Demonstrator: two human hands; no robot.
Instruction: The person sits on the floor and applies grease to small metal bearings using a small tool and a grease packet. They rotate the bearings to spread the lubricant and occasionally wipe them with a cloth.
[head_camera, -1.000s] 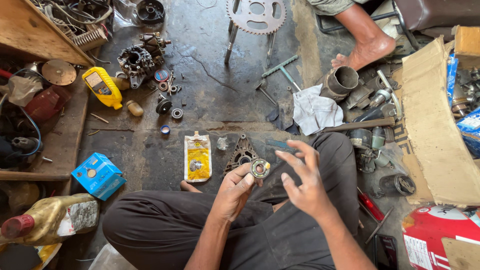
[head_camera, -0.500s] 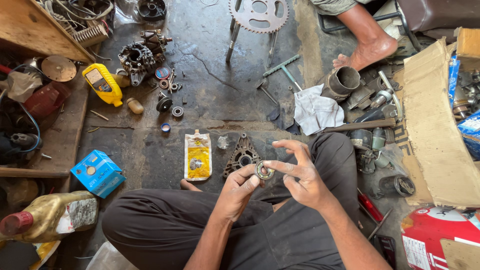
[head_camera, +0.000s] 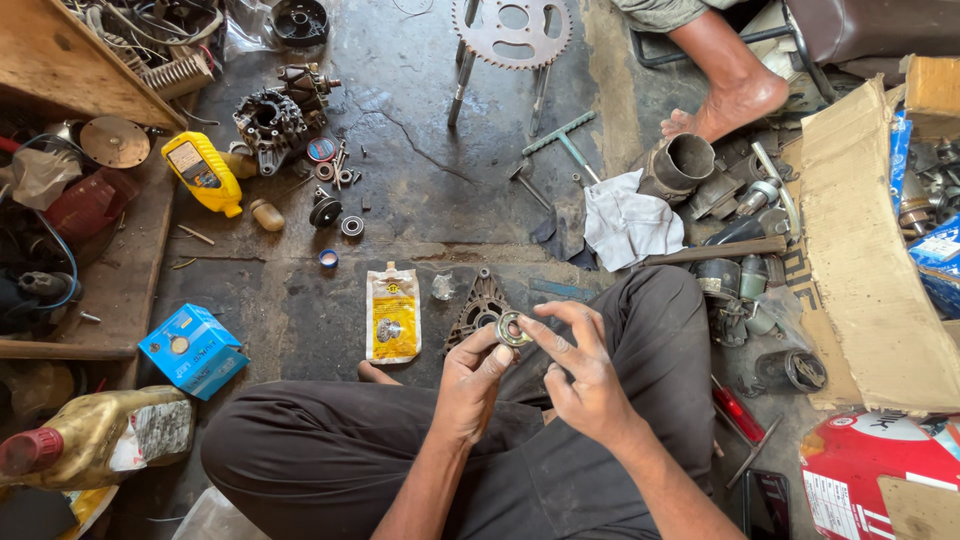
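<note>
A person sat cross-legged on a stained concrete workshop floor, both hands raised over the lap w/ a small round metal bearing between them. Compared w/ half a sec. earlier, the hands had barely shifted: the bearing stayed pinched in front of the knees, the right hand's fingers a bit more spread above it.

The left hand was mostly closed, thumb and forefinger gripping the bearing's lower edge. The right hand was half open, forefinger and thumb tips touching the ring's right side, other fingers fanned out loosely.

The bearing looked like a shiny steel ring w/ a darker centre. Just behind it on the floor lay a triangular cast-metal housing, dull grey and ribbed. Beside that, a flat yellow-and-white plastic pouch, glossy. Further left, a blue cardboard box and a greasy gold-coloured oil bottle w/ red cap. A crumpled white rag lay near the right knee; a toothed steel sprocket stood at the top, well apart. Another person's bare foot rested at upper right.
</note>
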